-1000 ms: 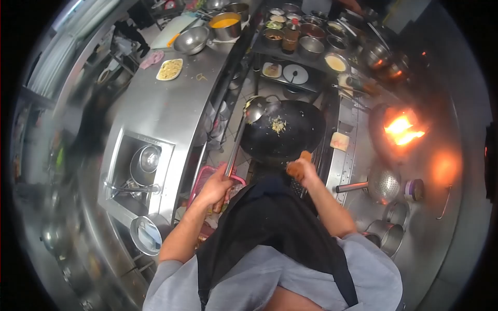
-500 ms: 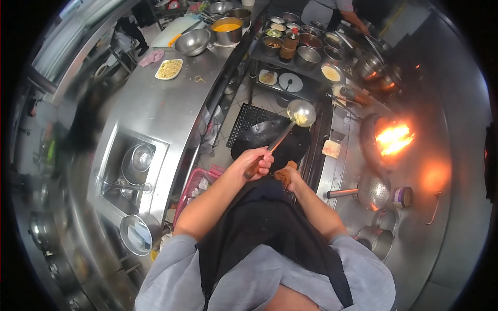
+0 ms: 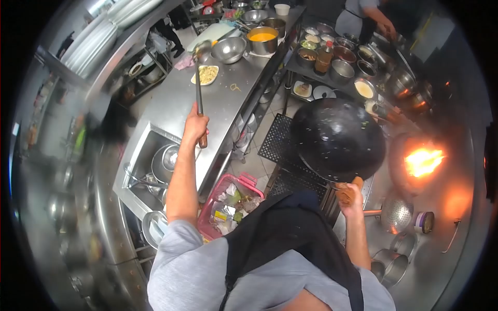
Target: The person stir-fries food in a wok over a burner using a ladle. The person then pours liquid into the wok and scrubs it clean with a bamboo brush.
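My left hand (image 3: 196, 126) is wrapped round the wooden-ended handle of a long metal ladle (image 3: 199, 93). The ladle's bowl is raised above the steel counter, near an oval white plate of yellowish chopped food (image 3: 206, 75). With my right hand (image 3: 353, 201) I grip a brown cloth (image 3: 344, 195) at the near rim of a large black wok (image 3: 340, 140). The wok is lifted, and only small bits of food show on its dark inner surface.
Flames (image 3: 424, 160) rise from a burner at the right, near a perforated strainer (image 3: 397, 211). A pink bin (image 3: 207, 216) of scraps stands between counter and stove. A sink (image 3: 136, 171) lies left. Another person's arm (image 3: 381, 18) reaches over pots at the back.
My left hand has swung the ladle from over the wok to the left, above the counter. My right hand has moved right with the wok, which is now raised. The view has shifted.
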Demonstrator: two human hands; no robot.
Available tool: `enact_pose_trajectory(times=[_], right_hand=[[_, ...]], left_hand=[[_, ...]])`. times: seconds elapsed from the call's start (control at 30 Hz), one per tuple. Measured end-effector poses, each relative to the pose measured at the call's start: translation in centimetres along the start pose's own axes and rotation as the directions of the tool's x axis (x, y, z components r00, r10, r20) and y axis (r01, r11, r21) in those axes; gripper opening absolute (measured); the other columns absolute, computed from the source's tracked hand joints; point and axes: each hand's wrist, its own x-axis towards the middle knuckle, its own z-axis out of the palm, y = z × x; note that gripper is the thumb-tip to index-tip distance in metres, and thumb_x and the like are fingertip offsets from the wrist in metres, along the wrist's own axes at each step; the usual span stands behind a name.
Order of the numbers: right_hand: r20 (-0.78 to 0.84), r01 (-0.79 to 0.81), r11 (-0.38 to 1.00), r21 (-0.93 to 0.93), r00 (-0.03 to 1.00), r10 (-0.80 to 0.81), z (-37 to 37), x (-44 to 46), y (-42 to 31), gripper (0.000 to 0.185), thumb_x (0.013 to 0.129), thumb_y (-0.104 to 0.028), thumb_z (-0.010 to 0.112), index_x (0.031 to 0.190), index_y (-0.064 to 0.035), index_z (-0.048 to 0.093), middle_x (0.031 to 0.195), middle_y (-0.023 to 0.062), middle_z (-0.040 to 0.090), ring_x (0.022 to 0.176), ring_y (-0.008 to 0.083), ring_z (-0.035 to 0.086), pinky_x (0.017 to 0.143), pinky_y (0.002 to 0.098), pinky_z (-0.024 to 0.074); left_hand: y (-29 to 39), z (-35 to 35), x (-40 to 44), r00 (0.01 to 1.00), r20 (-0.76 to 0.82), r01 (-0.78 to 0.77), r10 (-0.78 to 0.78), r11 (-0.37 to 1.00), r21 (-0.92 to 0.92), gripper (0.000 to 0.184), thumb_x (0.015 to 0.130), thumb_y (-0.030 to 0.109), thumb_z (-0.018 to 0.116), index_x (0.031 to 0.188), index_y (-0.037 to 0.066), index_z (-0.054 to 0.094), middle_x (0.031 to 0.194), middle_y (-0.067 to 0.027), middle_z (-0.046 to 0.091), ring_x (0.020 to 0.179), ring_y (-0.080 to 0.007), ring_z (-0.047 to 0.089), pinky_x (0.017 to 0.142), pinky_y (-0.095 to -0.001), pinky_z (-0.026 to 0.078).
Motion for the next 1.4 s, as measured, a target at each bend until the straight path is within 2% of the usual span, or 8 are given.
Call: enact_pose_trajectory(times=[0.3,0.4,0.53,0.83,1.0,1.17,1.23,1.4], right_hand=[[-0.347,0.265,0.964,0.039,0.908,-0.235,-4.7,0.9,-8.7,0.032,0.081,-0.036,0.064,0.098,-0.0096,0.070,0.080,0.0006,0.069,0.049,0.0087,0.052,0.038,0.0205,0.0289],[-0.431,0.308,0.950,0.058,0.866,-0.254,-6.3,1.3,-11.4,0.033,0.082,-0.039,0.061,0.097,-0.0103,0.070,0.078,-0.0013,0.066,0.046,0.0102,0.045,0.038,0.0221,0.0292],[-0.524,0.391,0.916,0.095,0.802,-0.287,-9.8,3.0,-13.3,0.035,0.084,-0.041,0.058,0.098,-0.0111,0.069,0.080,-0.0011,0.067,0.046,0.0105,0.045,0.037,0.0228,0.0308],[-0.579,0.614,0.703,0.359,0.737,-0.348,-12.6,7.0,-18.8,0.027,0.084,-0.032,0.058,0.097,-0.0090,0.067,0.089,0.0012,0.069,0.068,0.0126,0.065,0.041,0.0224,0.0385],[-0.551,0.632,0.631,0.450,0.753,-0.360,-14.0,11.6,-22.9,0.023,0.085,-0.029,0.058,0.095,-0.0100,0.067,0.087,0.0012,0.068,0.064,0.0131,0.063,0.041,0.0240,0.0388],[-0.649,0.846,0.311,0.432,0.531,-0.545,-16.5,21.9,-23.6,0.022,0.085,-0.013,0.063,0.104,-0.0098,0.053,0.092,0.0091,0.064,0.085,0.0238,0.066,0.074,0.0377,0.0567],[-0.671,0.797,0.359,0.485,0.603,-0.432,-14.7,22.2,-24.8,0.022,0.088,-0.022,0.062,0.104,-0.0077,0.057,0.096,0.0102,0.067,0.087,0.0245,0.066,0.078,0.0388,0.0558],[-0.757,0.693,0.608,0.388,0.616,-0.219,-11.9,24.4,-25.8,0.050,0.092,-0.047,0.062,0.117,-0.0040,0.058,0.104,0.0067,0.066,0.096,0.0197,0.064,0.082,0.0359,0.0527]], left_hand=[[-9.6,3.0,10.7,0.954,-0.298,0.091,0.012,0.940,0.328,0.073,0.081,0.010,0.049,0.152,0.008,0.029,0.079,-0.0174,0.067,0.049,-0.0287,0.062,0.056,-0.0392,0.052],[-2.0,3.5,6.4,0.935,-0.323,0.204,-0.150,0.969,0.142,0.072,0.082,0.010,0.050,0.152,0.008,0.030,0.079,-0.0156,0.066,0.064,-0.0249,0.065,0.062,-0.0386,0.052],[-4.9,8.5,4.1,0.943,-0.317,-0.143,0.106,0.985,-0.095,0.057,0.089,0.002,0.050,0.144,0.006,0.036,0.085,-0.0099,0.061,0.055,-0.0156,0.052,0.053,-0.0314,0.047],[-2.1,31.3,-1.7,0.959,0.283,0.040,-0.007,0.993,-0.110,0.008,0.093,0.012,0.062,0.098,0.005,0.060,0.066,0.0003,0.055,0.055,-0.0081,0.051,0.050,-0.0274,0.042],[12.4,39.8,2.7,0.707,0.600,-0.375,0.374,0.918,-0.130,0.012,0.091,0.009,0.062,0.101,0.005,0.063,0.079,-0.0016,0.062,0.070,-0.0089,0.055,0.062,-0.0258,0.046],[27.3,48.1,6.1,0.031,0.938,0.149,0.345,0.927,-0.345,0.057,0.096,0.008,0.058,0.146,0.011,0.032,0.074,-0.0023,0.054,0.051,-0.0108,0.053,0.044,-0.0269,0.044],[28.7,51.0,6.6,-0.101,0.945,0.077,0.312,0.949,-0.306,0.062,0.096,0.007,0.058,0.150,0.010,0.027,0.073,-0.0024,0.053,0.048,-0.0101,0.050,0.043,-0.0262,0.042],[31.6,59.9,7.6,-0.092,0.959,-0.415,0.268,0.865,-0.281,0.065,0.091,0.010,0.062,0.150,0.005,0.033,0.085,-0.0064,0.065,0.059,-0.0158,0.061,0.053,-0.0307,0.051]])
